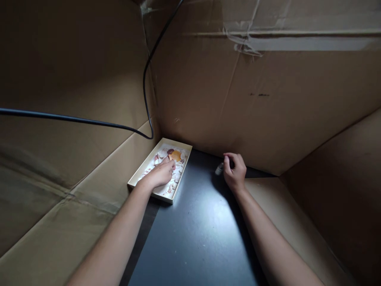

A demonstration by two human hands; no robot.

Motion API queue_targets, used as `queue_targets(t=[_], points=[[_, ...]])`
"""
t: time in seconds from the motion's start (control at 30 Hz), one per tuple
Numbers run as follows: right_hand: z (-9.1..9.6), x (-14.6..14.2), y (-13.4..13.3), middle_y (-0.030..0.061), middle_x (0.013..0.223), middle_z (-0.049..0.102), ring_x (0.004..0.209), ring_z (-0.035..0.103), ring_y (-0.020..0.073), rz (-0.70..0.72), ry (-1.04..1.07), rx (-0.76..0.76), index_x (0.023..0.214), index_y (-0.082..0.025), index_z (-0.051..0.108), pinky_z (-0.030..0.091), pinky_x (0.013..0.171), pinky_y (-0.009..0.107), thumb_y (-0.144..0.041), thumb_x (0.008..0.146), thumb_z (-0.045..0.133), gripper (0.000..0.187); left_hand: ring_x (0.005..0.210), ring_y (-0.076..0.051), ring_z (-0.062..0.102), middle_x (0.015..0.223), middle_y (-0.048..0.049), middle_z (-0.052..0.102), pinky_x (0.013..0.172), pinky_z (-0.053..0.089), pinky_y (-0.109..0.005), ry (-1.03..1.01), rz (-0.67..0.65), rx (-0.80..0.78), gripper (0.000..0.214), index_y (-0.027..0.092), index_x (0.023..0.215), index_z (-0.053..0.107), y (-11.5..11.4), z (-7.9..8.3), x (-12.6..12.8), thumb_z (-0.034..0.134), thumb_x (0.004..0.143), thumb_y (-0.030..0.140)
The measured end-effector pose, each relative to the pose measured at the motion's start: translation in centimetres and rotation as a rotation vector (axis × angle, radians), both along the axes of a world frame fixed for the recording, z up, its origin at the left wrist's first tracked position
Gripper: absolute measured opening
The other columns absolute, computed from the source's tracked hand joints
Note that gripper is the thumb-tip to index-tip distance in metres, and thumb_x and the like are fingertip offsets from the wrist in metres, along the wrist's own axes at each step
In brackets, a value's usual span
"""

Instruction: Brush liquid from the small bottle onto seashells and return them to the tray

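A shallow cream box (pixel 188 153) lies on the dark table, holding many small pale pieces that look like seashells and a flat orange piece (pixel 175 155). My left hand (pixel 162 174) reaches into the box, fingers curled down among the pieces; what they grip, if anything, is hidden. To the right of the box, my right hand (pixel 235 172) hovers or rests over the table with thumb and fingers pinched together. Anything in that pinch is too small to make out. Just left of it lies a small, greyish, shiny cylinder (pixel 219 169), partly hidden by the hand.
Tall cardboard walls (pixel 202 87) enclose the dark table (pixel 190 238) at the back and sides. A black cable (pixel 145 75) hangs down in front of the left corner and bends off to the left. A cardboard flap (pixel 276 206) lies along the table's right side.
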State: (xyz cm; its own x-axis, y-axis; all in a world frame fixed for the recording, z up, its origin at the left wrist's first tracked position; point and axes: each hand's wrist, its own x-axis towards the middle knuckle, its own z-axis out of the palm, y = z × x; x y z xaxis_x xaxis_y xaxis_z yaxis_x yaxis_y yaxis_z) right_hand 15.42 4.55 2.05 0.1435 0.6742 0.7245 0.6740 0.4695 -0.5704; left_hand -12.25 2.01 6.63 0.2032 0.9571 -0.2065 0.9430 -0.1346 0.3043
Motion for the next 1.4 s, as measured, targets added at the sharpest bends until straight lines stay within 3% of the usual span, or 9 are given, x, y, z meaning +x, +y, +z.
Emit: queue_targets(t=[0.23,0.4,0.6,0.7,0.8,0.93,1.03,1.27,1.4], points=[[0.6,0.4,0.0,0.0064,0.087,0.061,0.082,0.058,0.0187,-0.087,0.079,0.084,0.092,-0.018,0.061,0.047,0.077,0.033,-0.033,0.093,0.044,0.023,0.106,-0.020,0.054,0.116,-0.0077,0.052,0.092,0.043,-0.029,-0.062,-0.010,0.029,0.033,0.022,0.105,0.055,-0.5,-0.1,-0.4,0.042,0.077,0.012],[1.2,0.2,-0.2,0.0056,0.084,0.061,0.080,0.058,0.0181,-0.050,0.100,0.114,0.090,-0.017,0.061,0.046,0.076,0.032,-0.032,0.092,0.046,0.021,0.109,-0.025,0.051,0.108,-0.0094,0.056,0.093,0.042,-0.035,0.042,-0.060,-0.028,0.022,0.020,0.096,0.059,-0.9,0.5,-0.3,0.047,0.078,0.022],[2.5,0.3,-1.0,0.0046,0.082,0.060,0.078,0.057,0.0170,-0.070,0.178,0.131,0.090,-0.016,0.062,0.045,0.075,0.030,-0.033,0.092,0.048,0.022,0.103,-0.027,0.054,0.103,-0.0114,0.061,0.086,0.043,-0.035,0.143,-0.104,-0.037,0.016,0.019,0.088,0.057,-0.8,-0.3,-0.1,0.048,0.075,0.018],[2.8,0.5,-2.1,0.0041,0.081,0.061,0.079,0.057,0.0173,-0.064,0.244,0.035,0.084,-0.017,0.060,0.044,0.076,0.030,-0.037,0.093,0.046,0.026,0.097,-0.024,0.056,0.098,-0.0108,0.062,0.082,0.043,-0.032,0.132,-0.097,-0.007,0.014,0.019,0.087,0.055,-0.6,-0.5,-0.4,0.045,0.076,0.018],[2.7,0.5,-3.8,-0.0002,0.068,0.053,0.066,0.051,0.0144,0.021,0.295,-0.138,0.073,-0.019,0.055,0.041,0.066,0.027,-0.044,0.092,0.046,0.033,0.086,-0.021,0.057,0.095,-0.0092,0.063,0.072,0.041,-0.029,0.092,-0.045,-0.014,0.017,0.019,0.091,0.054,-0.3,-0.3,-0.9,0.041,0.079,0.020],[1.8,0.1,-6.4,-0.0050,0.058,0.034,0.054,0.034,0.0103,0.091,0.335,-0.303,0.063,-0.020,0.042,0.032,0.054,0.024,-0.051,0.090,0.049,0.041,0.081,-0.020,0.057,0.095,-0.0082,0.064,0.065,0.037,-0.028,0.039,0.021,-0.062,0.026,0.020,0.102,0.053,-0.3,0.5,-1.5,0.039,0.080,0.019],[0.7,-0.1,-8.1,-0.0053,0.058,0.034,0.054,0.031,0.0101,0.118,0.367,-0.415,0.063,-0.021,0.038,0.031,0.054,0.024,-0.054,0.089,0.048,0.043,0.081,-0.021,0.056,0.094,-0.0076,0.064,0.065,0.037,-0.028,0.021,0.011,-0.079,0.032,0.020,0.105,0.054,-0.6,1.1,-1.7,0.042,0.076,0.018],[-1.4,-0.2,-9.9,-0.0054,0.058,0.038,0.055,0.033,0.0109,0.141,0.414,-0.511,0.068,-0.021,0.041,0.030,0.053,0.024,-0.056,0.086,0.050,0.040,0.099,-0.024,0.053,0.112,-0.0089,0.056,0.079,0.041,-0.030,0.158,-0.122,-0.232,0.037,0.022,0.099,0.064,-1.2,1.6,-1.8,0.056,0.063,0.018],[-1.9,0.0,-9.8,-0.0062,0.056,0.035,0.053,0.032,0.0106,0.152,0.479,-0.534,0.067,-0.021,0.039,0.029,0.051,0.024,-0.056,0.085,0.052,0.041,0.092,-0.022,0.053,0.107,-0.0078,0.057,0.077,0.041,-0.029,0.160,-0.143,-0.226,0.032,0.022,0.094,0.064,-1.0,1.3,-1.9,0.053,0.064,0.017]])
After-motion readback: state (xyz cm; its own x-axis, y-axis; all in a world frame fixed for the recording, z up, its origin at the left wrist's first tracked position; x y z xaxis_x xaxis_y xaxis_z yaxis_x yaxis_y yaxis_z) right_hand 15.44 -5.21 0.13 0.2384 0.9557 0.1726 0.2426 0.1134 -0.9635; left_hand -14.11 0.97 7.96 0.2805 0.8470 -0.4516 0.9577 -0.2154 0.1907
